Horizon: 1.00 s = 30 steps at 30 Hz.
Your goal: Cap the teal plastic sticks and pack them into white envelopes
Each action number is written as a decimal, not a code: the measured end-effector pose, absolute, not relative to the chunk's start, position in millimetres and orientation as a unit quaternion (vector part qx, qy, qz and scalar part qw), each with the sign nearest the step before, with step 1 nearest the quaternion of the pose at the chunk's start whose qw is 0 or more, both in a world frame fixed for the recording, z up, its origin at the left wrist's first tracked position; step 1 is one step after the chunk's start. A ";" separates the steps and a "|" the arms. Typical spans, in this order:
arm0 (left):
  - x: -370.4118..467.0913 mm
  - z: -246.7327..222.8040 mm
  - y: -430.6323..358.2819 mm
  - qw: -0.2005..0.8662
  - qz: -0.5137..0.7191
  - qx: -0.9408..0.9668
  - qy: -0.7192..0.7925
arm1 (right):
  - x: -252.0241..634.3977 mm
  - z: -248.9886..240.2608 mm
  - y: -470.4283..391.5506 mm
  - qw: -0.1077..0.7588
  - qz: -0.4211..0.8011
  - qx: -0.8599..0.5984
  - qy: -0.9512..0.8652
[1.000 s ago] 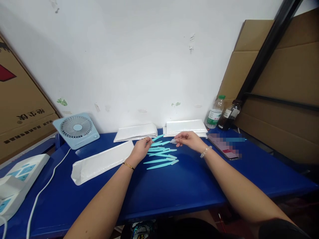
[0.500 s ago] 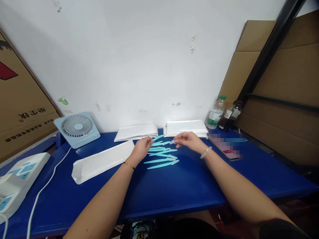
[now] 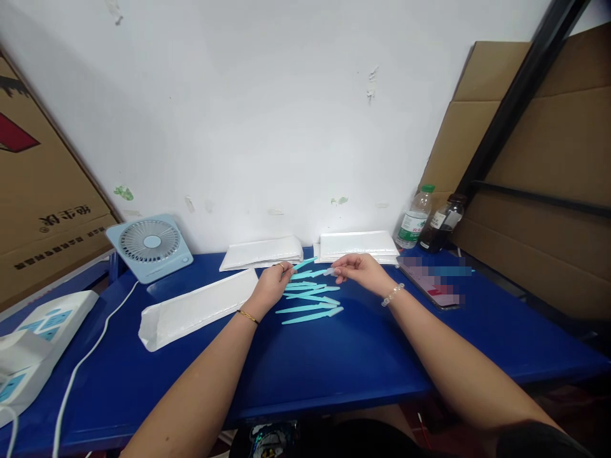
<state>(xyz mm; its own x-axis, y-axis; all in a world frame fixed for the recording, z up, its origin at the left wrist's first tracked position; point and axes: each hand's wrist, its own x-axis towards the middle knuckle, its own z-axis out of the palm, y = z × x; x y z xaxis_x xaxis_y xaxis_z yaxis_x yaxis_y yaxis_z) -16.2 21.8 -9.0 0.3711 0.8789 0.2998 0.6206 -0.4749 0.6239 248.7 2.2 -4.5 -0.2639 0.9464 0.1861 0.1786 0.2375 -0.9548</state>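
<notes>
Several slim turquoise sticks (image 3: 312, 315) lie in a loose column on the blue table (image 3: 334, 375), between my two hands. My left hand (image 3: 273, 284) is closed on one turquoise stick (image 3: 305, 262), whose far end points up and to the right. On the other side, my right hand (image 3: 360, 270) pinches a small translucent white piece (image 3: 330, 271) between thumb and fingers. That piece is close to the end of another turquoise stick; whether they touch is unclear.
A white padded envelope (image 3: 200, 308) lies left of my left hand. More envelopes (image 3: 358, 245) rest by the wall. A blue fan (image 3: 150, 245) and a power strip (image 3: 48, 343) are at left. Two bottles (image 3: 414, 219) and a phone (image 3: 429, 283) are at right.
The view has shifted slightly. Both hands keep nearly the same places and grips.
</notes>
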 end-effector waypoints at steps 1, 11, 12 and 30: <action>-16.1 -9.4 22.2 0.203 0.307 0.804 0.467 | 249.1 -4.3 2.4 0.432 0.443 -0.429 -0.658; -9.1 -4.9 13.5 0.193 0.301 0.818 0.450 | 232.7 -5.4 -5.2 0.393 0.475 -0.420 -0.666; -8.6 -4.2 12.2 0.198 0.300 0.818 0.450 | 233.1 -4.7 -6.1 0.377 0.481 -0.417 -0.673; -8.3 -5.8 3.8 0.190 0.226 0.847 0.442 | 249.5 -25.0 17.2 0.146 -0.043 -0.534 -0.832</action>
